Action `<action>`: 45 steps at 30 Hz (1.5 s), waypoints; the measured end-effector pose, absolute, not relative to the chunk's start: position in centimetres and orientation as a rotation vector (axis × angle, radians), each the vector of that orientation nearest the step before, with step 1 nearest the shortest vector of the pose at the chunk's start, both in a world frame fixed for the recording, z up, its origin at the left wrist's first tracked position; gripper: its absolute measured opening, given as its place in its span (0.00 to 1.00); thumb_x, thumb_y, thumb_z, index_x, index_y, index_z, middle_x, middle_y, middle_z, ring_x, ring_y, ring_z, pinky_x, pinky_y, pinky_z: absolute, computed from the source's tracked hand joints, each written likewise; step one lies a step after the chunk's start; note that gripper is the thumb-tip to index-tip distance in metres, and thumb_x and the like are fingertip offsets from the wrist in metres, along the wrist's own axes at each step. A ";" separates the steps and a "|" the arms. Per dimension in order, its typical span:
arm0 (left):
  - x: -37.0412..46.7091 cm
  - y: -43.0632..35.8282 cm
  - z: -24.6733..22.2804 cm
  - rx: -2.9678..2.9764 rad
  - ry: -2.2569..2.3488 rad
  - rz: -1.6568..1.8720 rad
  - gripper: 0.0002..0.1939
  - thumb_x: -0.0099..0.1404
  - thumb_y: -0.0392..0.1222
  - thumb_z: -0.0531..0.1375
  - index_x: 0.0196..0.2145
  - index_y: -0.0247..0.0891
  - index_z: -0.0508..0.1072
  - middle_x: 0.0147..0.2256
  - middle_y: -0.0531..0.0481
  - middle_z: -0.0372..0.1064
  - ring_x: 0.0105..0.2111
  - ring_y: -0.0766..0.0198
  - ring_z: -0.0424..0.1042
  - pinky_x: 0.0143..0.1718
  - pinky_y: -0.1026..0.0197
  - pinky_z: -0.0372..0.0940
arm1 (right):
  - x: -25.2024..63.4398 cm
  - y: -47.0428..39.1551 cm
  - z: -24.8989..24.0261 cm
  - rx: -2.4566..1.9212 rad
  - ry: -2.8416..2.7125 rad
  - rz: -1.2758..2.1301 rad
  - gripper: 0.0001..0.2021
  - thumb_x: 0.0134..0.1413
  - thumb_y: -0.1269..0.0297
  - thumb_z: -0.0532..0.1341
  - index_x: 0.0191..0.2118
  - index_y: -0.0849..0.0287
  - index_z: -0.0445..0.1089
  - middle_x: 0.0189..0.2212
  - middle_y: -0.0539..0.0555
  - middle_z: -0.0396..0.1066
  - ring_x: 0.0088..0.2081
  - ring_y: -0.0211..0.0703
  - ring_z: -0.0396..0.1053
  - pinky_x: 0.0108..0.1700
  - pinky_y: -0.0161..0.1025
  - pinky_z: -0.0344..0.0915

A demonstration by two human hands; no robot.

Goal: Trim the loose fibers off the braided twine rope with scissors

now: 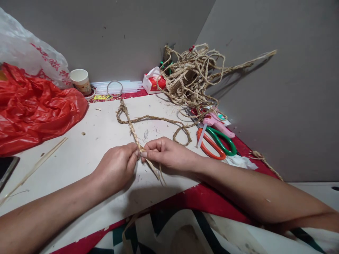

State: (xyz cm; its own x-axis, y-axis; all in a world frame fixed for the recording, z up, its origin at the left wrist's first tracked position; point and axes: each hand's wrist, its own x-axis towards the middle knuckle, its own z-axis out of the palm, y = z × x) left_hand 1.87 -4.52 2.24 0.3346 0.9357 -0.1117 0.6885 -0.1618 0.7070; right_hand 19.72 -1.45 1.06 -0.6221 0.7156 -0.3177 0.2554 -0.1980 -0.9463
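A twisted straw cord (132,129) runs from a looped knot on the white board (103,134) down to my hands. My left hand (119,163) is closed, thumb and fingers pinching the cord's near end. Right beside it, my right hand (165,153) pinches the same end from the other side. Loose flat strands (155,170) hang out below the fingertips toward me. From the knot, a darker part of the cord goes right, curls into a loop and reaches the big tangled heap of rope (188,76) at the back.
Red plastic bag (39,109) and paper cup (81,82) stand at the left. Scissors with orange and green handles (215,144), a pink glue gun (218,124) and a tissue pack (153,81) are right and back. Loose straw (39,162) and a phone (7,171) lie left.
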 end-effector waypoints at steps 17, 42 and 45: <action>2.1 -4.3 1.4 1.369 1.215 0.640 0.17 0.61 0.52 0.55 0.22 0.36 0.64 0.20 0.57 0.53 0.21 0.71 0.49 0.22 0.67 0.49 | 20.5 -2.6 3.1 -1.285 -2.428 0.950 0.13 0.60 0.64 0.53 0.25 0.60 0.63 0.19 0.46 0.55 0.23 0.32 0.50 0.28 0.34 0.45; 2.5 -4.6 1.1 1.252 1.173 0.706 0.13 0.62 0.46 0.58 0.25 0.36 0.68 0.18 0.55 0.60 0.17 0.73 0.54 0.18 0.70 0.50 | 20.4 -1.5 2.6 -1.182 -1.782 1.890 0.16 0.59 0.53 0.57 0.29 0.62 0.67 0.16 0.44 0.59 0.15 0.28 0.51 0.19 0.30 0.47; 2.6 -4.4 1.3 1.272 1.146 0.693 0.11 0.60 0.45 0.59 0.24 0.36 0.68 0.18 0.55 0.61 0.17 0.73 0.54 0.18 0.70 0.50 | 20.2 -1.2 1.9 -1.129 -1.730 2.022 0.20 0.57 0.50 0.59 0.24 0.63 0.65 0.14 0.42 0.52 0.15 0.26 0.45 0.18 0.29 0.42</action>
State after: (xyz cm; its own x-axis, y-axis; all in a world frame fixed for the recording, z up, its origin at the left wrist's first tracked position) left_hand 2.59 -4.42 1.28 0.3308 0.9049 -0.2680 0.1830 0.2170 0.9589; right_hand 20.20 -1.19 1.94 -0.6686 0.6336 -0.3894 0.2867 -0.2636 -0.9211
